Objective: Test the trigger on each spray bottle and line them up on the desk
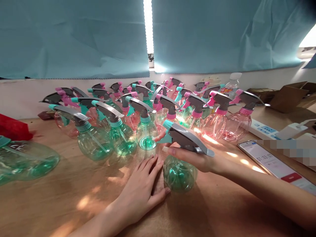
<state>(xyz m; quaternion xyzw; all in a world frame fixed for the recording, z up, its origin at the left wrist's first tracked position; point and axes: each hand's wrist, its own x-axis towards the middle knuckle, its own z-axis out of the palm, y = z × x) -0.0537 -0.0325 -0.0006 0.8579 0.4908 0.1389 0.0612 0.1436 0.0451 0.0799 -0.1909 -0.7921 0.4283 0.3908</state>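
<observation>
The right hand [197, 158] curls round the neck of a green spray bottle [181, 177], its body beneath the fingers; the left hand [142, 189], flat and empty, lies just leftward. The step seems to be gripping; moving it calls for steadiness.

One head-worn view, facing forward and down, close above the tabletop [219, 204]
</observation>
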